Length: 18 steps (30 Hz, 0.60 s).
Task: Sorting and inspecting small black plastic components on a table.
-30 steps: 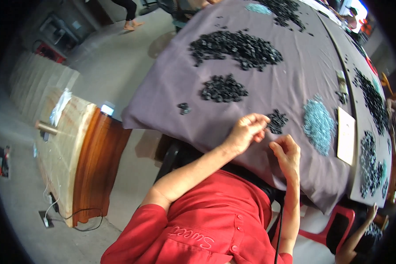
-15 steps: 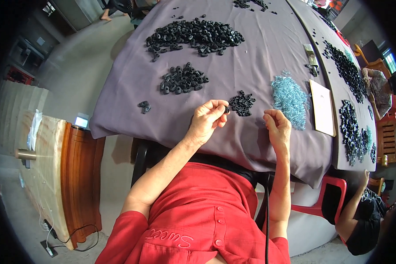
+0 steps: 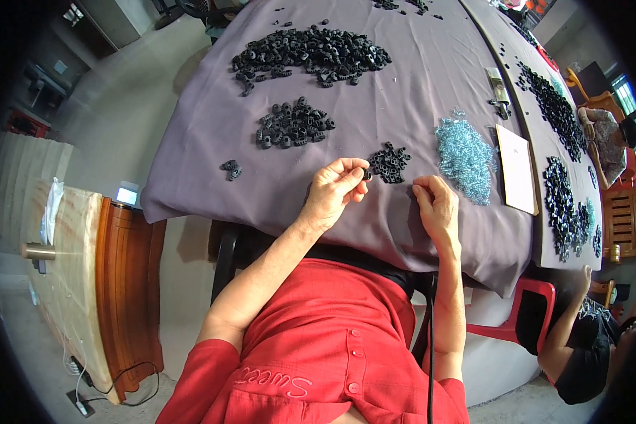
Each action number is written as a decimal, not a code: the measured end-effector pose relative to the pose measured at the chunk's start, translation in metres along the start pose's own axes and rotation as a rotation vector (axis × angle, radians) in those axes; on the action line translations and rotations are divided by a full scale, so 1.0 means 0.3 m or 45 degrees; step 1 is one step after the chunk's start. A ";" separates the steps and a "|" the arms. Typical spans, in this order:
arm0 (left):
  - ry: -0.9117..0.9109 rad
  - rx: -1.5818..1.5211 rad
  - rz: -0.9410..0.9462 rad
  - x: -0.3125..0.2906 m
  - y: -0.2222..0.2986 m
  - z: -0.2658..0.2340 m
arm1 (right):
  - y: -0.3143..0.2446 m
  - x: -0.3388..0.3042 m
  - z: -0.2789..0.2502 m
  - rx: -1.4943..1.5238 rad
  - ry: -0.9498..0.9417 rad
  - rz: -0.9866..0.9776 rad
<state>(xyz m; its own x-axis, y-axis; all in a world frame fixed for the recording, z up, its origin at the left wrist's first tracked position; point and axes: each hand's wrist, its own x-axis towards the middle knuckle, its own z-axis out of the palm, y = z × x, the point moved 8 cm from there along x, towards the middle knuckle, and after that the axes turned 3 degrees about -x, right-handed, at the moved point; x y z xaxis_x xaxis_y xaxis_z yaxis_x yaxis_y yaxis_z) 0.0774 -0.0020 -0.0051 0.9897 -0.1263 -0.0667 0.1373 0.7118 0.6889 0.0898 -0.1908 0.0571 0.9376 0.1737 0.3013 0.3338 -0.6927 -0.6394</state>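
My left hand [image 3: 336,191] pinches a small black plastic part [image 3: 367,174] between thumb and fingertips, just above the table edge. Close beside it lies a small pile of black ring-like parts [image 3: 389,163]. My right hand [image 3: 438,205] is closed in a pinch to the right of that pile; whatever its fingertips hold is too small to make out. Beyond the right hand spreads a heap of tiny bluish, spring-like pieces [image 3: 466,159]. Further off sit a middling pile of black ridged parts [image 3: 293,124] and a larger one [image 3: 311,55].
A grey-purple cloth [image 3: 212,141] covers the table. Right of the bluish heap lies a flat pale board [image 3: 517,168], with a tube-like item [image 3: 497,86] behind it. Several black parts [image 3: 560,212] cover the adjoining table, where other people sit. A wooden cabinet [image 3: 124,283] stands left.
My right hand has moved left, away from the bluish heap and toward my left hand. The left hand stays nearly in place, still pinching the black part.
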 end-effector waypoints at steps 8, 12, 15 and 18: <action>0.029 0.035 0.006 -0.013 0.005 -0.004 | -0.021 -0.004 0.012 -0.036 -0.008 -0.051; -0.020 0.081 -0.008 -0.013 -0.007 0.002 | -0.057 -0.005 0.025 -0.108 -0.025 -0.127; 0.038 0.024 -0.009 -0.020 -0.007 0.000 | -0.087 0.010 0.041 -0.116 -0.020 -0.188; 0.056 -0.020 -0.020 -0.018 -0.009 -0.011 | -0.111 0.023 0.060 -0.152 -0.023 -0.262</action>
<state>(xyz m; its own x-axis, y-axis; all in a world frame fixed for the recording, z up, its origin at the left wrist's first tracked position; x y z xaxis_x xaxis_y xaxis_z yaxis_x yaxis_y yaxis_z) 0.0717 -0.0010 -0.0091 0.9882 -0.1070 -0.1095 0.1529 0.7206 0.6763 0.0869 -0.1539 0.0677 0.8531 0.3313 0.4031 0.5049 -0.7191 -0.4775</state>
